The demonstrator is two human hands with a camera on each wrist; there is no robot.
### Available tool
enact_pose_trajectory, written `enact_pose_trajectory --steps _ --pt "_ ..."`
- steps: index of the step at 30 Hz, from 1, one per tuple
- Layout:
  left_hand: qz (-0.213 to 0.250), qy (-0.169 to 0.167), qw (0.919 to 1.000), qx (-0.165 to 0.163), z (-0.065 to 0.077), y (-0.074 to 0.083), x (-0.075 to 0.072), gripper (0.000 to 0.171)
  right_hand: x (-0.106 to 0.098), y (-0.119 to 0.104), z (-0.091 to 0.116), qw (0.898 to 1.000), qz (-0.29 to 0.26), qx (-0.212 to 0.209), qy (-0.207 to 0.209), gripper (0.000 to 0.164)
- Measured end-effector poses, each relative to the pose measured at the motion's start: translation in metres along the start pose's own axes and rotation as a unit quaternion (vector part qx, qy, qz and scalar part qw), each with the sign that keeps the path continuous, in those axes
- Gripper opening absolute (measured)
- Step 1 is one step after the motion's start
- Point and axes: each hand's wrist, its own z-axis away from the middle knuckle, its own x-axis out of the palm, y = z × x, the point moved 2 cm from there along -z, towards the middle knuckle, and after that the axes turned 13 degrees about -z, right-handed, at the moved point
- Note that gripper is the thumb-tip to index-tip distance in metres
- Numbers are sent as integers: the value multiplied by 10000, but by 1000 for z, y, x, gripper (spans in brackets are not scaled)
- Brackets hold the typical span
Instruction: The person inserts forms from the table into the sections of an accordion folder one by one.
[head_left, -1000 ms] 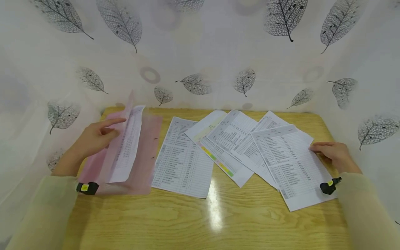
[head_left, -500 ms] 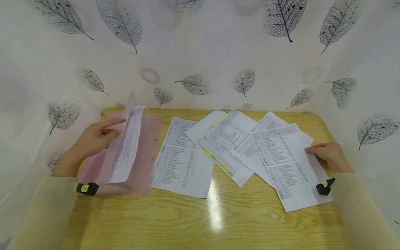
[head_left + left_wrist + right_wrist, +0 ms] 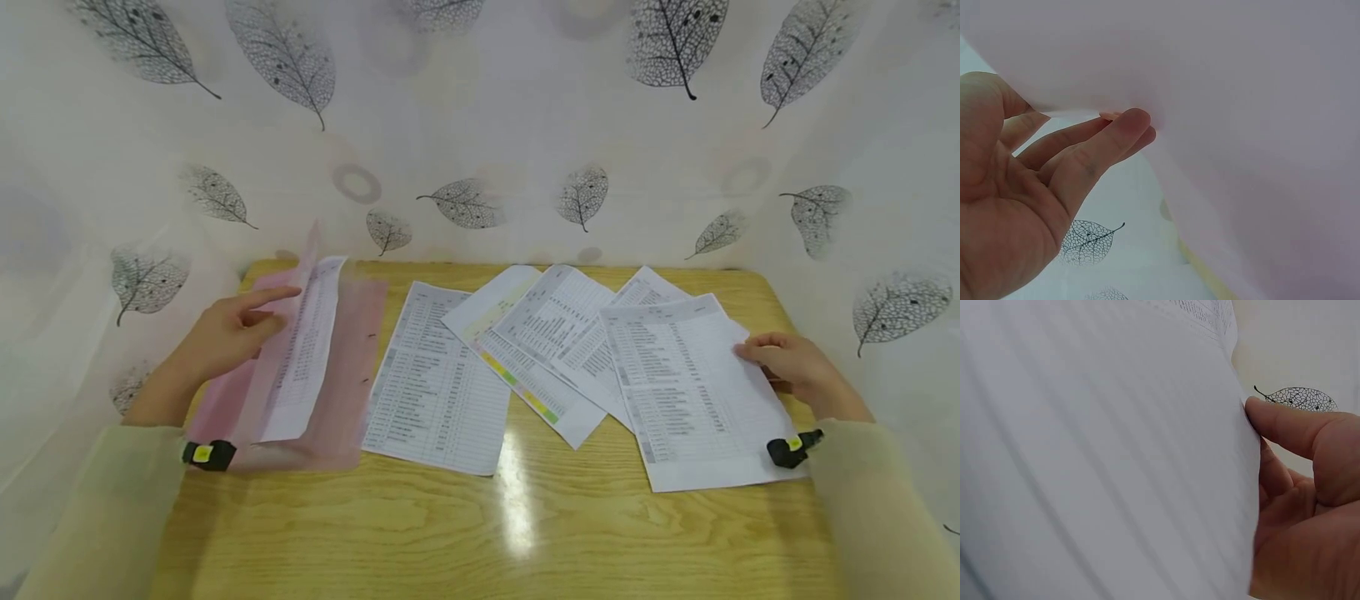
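Observation:
At the left of the head view my left hand (image 3: 225, 337) pinches the raised cover of a translucent pink folder (image 3: 360, 358). A printed sheet (image 3: 311, 354) stands tilted inside it, against the cover. In the left wrist view, thumb and fingertips meet on the edge of the pink cover (image 3: 1235, 137). My right hand (image 3: 798, 371) holds a printed sheet (image 3: 682, 383) by its right edge, thumb on top. That sheet overlaps others beside it. Close up in the right wrist view, the lined paper (image 3: 1116, 456) fills the left side, and the fingers are partly hidden behind it.
Between the hands lie another printed sheet (image 3: 435, 392), a sheet with coloured bars (image 3: 577, 417), and more fanned, overlapping printed sheets (image 3: 558, 308). They rest on a wood-grain table (image 3: 390, 533). A white leaf-patterned curtain (image 3: 480, 125) surrounds the table's back and sides.
The sheet in my right hand has turned a little, its lower end swinging left and upward. The right hand shifted left, then back right. My left hand and the folder stay put.

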Motion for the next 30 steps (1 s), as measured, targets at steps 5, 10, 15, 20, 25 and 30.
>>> enact_pose_trajectory --steps 5,10,15,20,25,30 --pt "14 12 10000 -3 0 0 0 48 7 -4 0 9985 -167 76 -516 67" --pt "14 3 10000 -5 -1 0 1 48 16 -9 2 9974 -19 55 -722 65" --pt "48 34 10000 19 -1 -1 1 47 27 -14 3 9954 -347 -316 -836 66" --pt "77 39 10000 50 -2 -2 2 47 42 -20 3 9871 -1209 -616 -849 34" --pt "134 17 9999 35 -2 -5 2 47 64 -27 2 9760 -1833 -755 -901 13" --pt "146 -14 9999 26 -2 -5 1 48 86 -36 1 9735 -1932 -816 -909 38"
